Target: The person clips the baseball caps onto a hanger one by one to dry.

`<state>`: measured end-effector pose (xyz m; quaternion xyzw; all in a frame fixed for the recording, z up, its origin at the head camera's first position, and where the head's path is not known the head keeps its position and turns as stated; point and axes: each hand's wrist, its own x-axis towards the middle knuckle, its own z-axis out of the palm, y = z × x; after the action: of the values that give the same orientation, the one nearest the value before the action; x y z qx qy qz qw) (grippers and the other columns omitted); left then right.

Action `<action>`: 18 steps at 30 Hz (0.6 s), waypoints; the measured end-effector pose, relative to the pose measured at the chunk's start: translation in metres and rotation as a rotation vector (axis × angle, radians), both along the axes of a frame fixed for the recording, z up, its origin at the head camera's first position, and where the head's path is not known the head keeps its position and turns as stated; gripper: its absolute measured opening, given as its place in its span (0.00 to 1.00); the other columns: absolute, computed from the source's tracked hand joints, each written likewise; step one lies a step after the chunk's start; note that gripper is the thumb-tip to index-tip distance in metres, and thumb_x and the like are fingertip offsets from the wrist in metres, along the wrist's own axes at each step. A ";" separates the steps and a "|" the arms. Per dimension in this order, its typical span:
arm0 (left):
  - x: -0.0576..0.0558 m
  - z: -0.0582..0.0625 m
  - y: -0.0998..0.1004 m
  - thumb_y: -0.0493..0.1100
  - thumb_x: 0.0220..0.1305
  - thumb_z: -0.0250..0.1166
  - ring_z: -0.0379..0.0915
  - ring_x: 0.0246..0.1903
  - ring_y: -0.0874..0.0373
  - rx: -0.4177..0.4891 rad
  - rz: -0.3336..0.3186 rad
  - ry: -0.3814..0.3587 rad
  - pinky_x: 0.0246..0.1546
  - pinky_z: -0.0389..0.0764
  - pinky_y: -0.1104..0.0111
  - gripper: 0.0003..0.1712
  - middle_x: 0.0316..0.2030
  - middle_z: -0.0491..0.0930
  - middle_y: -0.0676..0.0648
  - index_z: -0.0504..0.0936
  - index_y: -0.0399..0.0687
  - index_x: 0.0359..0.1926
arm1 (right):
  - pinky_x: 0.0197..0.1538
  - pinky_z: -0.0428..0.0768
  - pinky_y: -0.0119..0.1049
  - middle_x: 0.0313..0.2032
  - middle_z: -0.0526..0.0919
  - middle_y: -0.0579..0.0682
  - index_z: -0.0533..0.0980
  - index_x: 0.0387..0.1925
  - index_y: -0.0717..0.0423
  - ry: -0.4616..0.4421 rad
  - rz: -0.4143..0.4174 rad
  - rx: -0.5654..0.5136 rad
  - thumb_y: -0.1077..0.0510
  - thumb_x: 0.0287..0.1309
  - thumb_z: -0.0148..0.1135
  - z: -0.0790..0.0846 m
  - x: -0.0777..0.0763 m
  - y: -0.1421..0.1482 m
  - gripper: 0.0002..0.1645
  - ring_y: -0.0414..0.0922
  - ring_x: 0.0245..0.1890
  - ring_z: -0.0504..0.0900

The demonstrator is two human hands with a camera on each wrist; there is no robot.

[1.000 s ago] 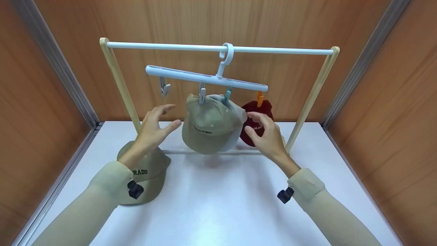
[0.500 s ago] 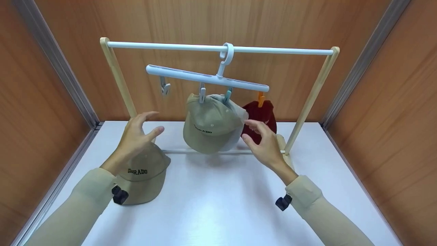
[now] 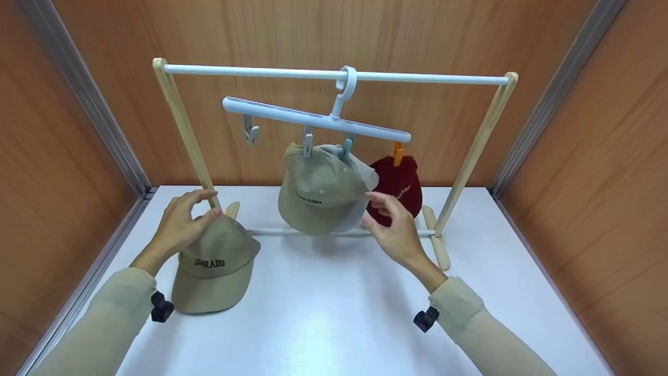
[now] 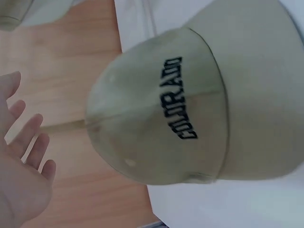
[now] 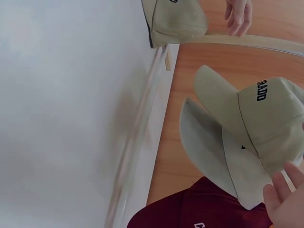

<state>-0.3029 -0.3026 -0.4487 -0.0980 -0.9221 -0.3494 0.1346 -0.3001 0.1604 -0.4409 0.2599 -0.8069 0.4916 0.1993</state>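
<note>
My left hand (image 3: 182, 222) hovers at the crown of an olive baseball cap (image 3: 216, 282) lettered COLORADO, which sits on the table with its brim toward me. In the left wrist view, a gap shows between the spread fingers and the cap (image 4: 152, 109). My right hand (image 3: 394, 232), fingers loosely bent, is beside the caps on a pale blue clip hanger (image 3: 282, 112). Whether its fingertips touch one cannot be told. Hanging there are an olive cap (image 3: 318, 185) from a grey clip (image 3: 308, 145), a light grey cap (image 3: 368, 175) from a teal clip (image 3: 347, 146), and a maroon cap (image 3: 409, 183).
The hanger tilts down to the right on the rack's white rail (image 3: 250, 69). A grey clip (image 3: 252, 134) at its left end holds nothing; an orange clip (image 3: 397, 154) holds the maroon cap. Wooden rack legs (image 3: 477, 151) stand either side, before a wood-grain wall (image 3: 443, 36).
My left hand has moved left and down from beside the hanging caps to the cap on the table. The right hand has lowered slightly. The hanger sways a little.
</note>
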 end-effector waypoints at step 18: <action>-0.002 -0.032 -0.026 0.61 0.81 0.55 0.54 0.75 0.25 -0.042 0.056 -0.205 0.69 0.55 0.25 0.39 0.75 0.63 0.29 0.61 0.44 0.80 | 0.67 0.79 0.56 0.63 0.80 0.62 0.76 0.67 0.58 -0.073 0.195 0.040 0.60 0.70 0.70 -0.020 0.011 -0.015 0.27 0.62 0.62 0.80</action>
<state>-0.3053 -0.3283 -0.4802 -0.0386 -0.9405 -0.3342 0.0475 -0.2896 0.1455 -0.4614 0.3231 -0.7942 0.5015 0.1155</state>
